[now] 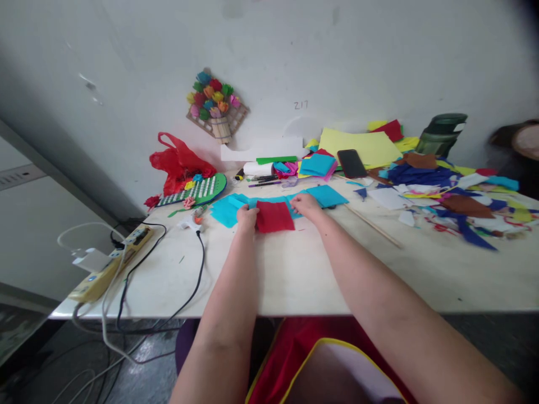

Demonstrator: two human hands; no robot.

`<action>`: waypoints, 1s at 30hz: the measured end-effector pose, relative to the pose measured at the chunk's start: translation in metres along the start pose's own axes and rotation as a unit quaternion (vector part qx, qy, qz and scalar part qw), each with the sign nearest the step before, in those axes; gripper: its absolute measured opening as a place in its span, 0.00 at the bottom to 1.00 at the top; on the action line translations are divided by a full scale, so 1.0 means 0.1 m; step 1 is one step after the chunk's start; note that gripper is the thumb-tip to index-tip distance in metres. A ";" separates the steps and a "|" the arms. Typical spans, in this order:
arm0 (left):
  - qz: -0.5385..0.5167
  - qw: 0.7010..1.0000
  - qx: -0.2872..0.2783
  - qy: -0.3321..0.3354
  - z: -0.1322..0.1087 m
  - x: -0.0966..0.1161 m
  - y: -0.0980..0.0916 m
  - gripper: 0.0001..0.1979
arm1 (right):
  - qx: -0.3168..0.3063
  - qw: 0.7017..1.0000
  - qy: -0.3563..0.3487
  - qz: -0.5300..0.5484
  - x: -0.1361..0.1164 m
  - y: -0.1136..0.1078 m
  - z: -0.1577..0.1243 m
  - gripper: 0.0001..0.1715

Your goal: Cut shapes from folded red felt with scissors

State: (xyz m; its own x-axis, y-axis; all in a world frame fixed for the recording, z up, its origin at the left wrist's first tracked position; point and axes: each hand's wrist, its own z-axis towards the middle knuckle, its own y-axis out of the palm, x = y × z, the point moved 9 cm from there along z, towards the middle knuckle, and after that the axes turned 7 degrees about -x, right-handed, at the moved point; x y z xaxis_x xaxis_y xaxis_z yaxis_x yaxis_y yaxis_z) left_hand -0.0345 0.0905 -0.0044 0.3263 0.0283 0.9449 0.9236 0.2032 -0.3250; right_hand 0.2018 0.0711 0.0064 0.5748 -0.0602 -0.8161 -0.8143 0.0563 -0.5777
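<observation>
Red square: a red paper square (pixel 275 217) lay near the middle of the bench (pixel 295 275), between the two hands, its upper part over blue paper sheets.
Left hand: the left hand (pixel 247 216) pinched the square's left edge, thumb on top.
Right hand: the right hand (pixel 306 206) was at the square's upper right corner, fingers curled inward; could not tell whether the fingertips gripped paper or merely rested there.
Blue sheets: one group of blue paper sheets (pixel 225 212) fanned out beyond the left hand; another blue sheet (pixel 328 196) lay beside the right hand.
Handling, judged: red square very light, thin and limp, probably crepe; easily creased or torn, little risk of slipping from a dry pinch.
Hold, judged: best taken by opposite edges or corners, lightly, between thumb and forefinger; a hard pull would probably stretch it.
Wooden stick: the wooden stick (pixel 374 226) lay slantwise, right of the hands, well apart from the red square.
Scraps: a heap of coloured scraps (pixel 448 196) covered the bench's far right.
</observation>
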 end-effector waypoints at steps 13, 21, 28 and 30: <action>-0.154 0.985 -0.059 -0.051 -0.16 0.02 0.14 0.27 | 0.052 0.970 -0.056 -0.232 -0.21 -0.06 -0.05 0.15; -0.232 0.966 -0.042 -0.107 -0.20 -0.05 0.15 0.32 | 0.018 0.973 -0.030 -0.228 -0.19 0.00 -0.07 0.17; -0.277 0.954 -0.046 -0.104 -0.26 0.01 0.16 0.20 | 0.065 0.958 -0.192 -0.205 -0.55 0.06 -0.25 0.13; -0.292 0.949 -0.052 -0.107 -0.25 -0.01 0.18 0.20 | 0.026 0.944 -0.266 -0.195 -0.66 0.19 -0.31 0.15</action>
State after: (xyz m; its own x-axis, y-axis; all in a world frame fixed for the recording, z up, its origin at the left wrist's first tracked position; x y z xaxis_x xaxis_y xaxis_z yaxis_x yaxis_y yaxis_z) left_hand -0.0132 0.0692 -0.0117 -0.2857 0.1415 0.9478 0.9528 0.1484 0.2650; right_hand 0.1463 0.0455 0.0499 0.8004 0.4220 -0.4258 -0.5354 0.1838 -0.8243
